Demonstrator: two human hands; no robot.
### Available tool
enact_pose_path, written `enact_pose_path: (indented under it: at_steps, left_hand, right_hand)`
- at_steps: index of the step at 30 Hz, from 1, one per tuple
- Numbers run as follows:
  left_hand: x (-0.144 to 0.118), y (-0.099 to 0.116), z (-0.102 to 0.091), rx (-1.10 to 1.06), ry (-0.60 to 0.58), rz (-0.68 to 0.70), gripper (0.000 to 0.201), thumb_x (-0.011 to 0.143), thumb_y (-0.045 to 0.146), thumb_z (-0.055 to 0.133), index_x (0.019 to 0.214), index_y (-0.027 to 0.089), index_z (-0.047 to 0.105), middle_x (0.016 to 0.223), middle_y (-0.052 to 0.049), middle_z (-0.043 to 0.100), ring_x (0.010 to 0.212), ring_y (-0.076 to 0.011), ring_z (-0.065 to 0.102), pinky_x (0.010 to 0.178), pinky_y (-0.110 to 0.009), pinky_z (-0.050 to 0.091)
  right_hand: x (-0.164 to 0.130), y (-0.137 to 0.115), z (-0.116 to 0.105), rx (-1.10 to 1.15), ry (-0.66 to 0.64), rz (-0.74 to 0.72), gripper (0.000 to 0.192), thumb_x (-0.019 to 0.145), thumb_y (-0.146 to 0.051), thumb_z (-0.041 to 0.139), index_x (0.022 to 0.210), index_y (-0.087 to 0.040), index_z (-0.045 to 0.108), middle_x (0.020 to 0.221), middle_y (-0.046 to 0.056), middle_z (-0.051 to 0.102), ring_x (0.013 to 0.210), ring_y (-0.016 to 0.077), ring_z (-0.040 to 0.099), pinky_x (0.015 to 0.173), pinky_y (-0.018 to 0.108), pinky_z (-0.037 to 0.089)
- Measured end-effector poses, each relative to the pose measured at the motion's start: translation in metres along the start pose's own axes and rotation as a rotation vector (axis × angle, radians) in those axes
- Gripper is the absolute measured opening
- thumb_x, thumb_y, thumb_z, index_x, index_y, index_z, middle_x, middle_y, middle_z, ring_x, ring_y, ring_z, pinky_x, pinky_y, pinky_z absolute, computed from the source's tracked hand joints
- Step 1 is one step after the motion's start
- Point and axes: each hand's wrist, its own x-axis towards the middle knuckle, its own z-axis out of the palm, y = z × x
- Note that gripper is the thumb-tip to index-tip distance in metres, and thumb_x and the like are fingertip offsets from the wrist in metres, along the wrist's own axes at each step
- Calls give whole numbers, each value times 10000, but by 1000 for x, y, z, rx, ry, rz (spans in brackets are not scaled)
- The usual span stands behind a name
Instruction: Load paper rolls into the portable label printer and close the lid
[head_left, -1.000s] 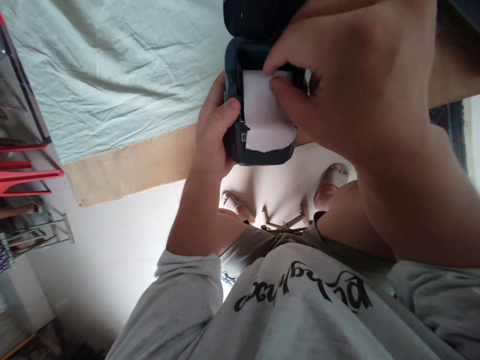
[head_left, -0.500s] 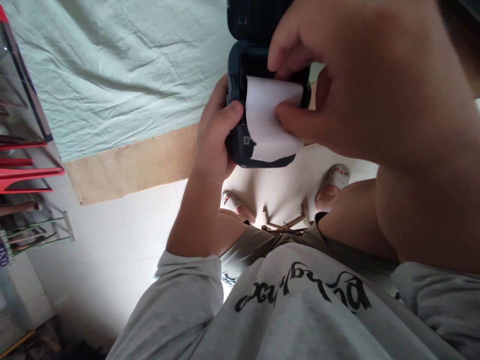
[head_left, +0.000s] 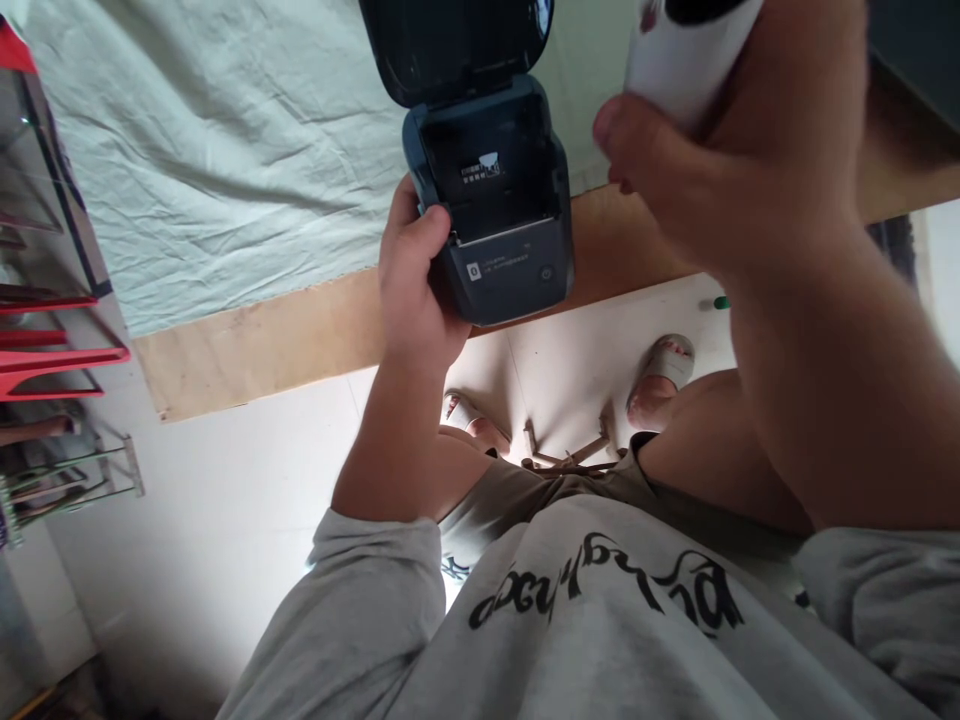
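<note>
My left hand [head_left: 415, 280] grips the left side of a small dark label printer [head_left: 495, 215] held at the table's front edge. Its lid [head_left: 457, 40] stands open, and the paper bay inside is bare. My right hand [head_left: 739, 150] is raised to the right of the printer and is closed around a white paper roll [head_left: 686, 50], whose upper part is cut off by the top of the picture.
A wooden table [head_left: 262, 335] carries a pale green cloth [head_left: 217, 150]. Red chairs and a metal rack [head_left: 60, 350] stand at the left. Below the table are a white tiled floor, my sandalled feet [head_left: 664, 375] and a wooden stool frame.
My right hand has lifted the white paper roll out of the printer and moved up and to the right. The printer's bay now shows bare, and the printer has shifted slightly left.
</note>
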Motion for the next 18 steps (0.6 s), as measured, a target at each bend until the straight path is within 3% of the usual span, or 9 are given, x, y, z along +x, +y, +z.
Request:
enact_pose_path:
  at_steps: [3,7,10,12,14,16,18]
  left_hand:
    - [0,1,2,-9,-10,11,124,774,274,505,868,195,523,792,-3,549,881,-139,545,859,-259,443]
    - [0,1,2,-30,-28,5,137,775,276,499,878,189,526,796,-9,546,857,-147,551,819,-273,458]
    - [0,0,1,-34,-23,4,145,768,277,505,883,192,528,805,-10,554,838,-143,555,791,-268,468]
    - [0,1,2,-44,-13,-2,128,768,266,509,871,193,528,800,-8,556,825,-137,559,775,-262,474]
    - [-1,1,4,-52,-7,-9,109,770,261,512,855,195,527,794,-7,555,821,-133,561,771,-260,479]
    - [-1,2,5,-55,-2,-14,105,768,263,518,848,196,528,787,-9,552,824,-136,564,773,-265,484]
    - [-2,3,6,-54,-4,-17,100,765,261,523,842,198,531,778,-10,550,828,-141,567,773,-270,489]
  right_hand:
    - [-2,4,2,-331,-93,-34,538,764,-512,399,1094,-92,465,1075,33,437,1047,102,411,930,243,349]
    - [-1,10,5,-286,-89,29,561,742,-537,419,1099,-105,440,1076,28,435,979,71,426,839,198,392]
    - [-2,10,6,-272,-139,75,487,716,-385,490,1148,-180,397,1066,-9,446,867,31,445,745,172,395]
    - [-3,7,6,-331,-189,100,510,706,-298,487,1195,-229,356,1019,-26,482,845,39,472,769,200,381]
    - [-4,4,2,-338,-202,73,561,705,-302,492,1232,-219,318,1066,-28,484,943,63,500,826,217,386]
    - [-5,3,-3,-298,-158,-13,524,729,-345,479,1213,-183,357,1121,-27,470,1027,66,492,859,202,400]
    - [-5,8,-8,-166,-16,-80,441,771,-377,430,1152,-157,453,1090,-22,493,1007,56,499,820,185,409]
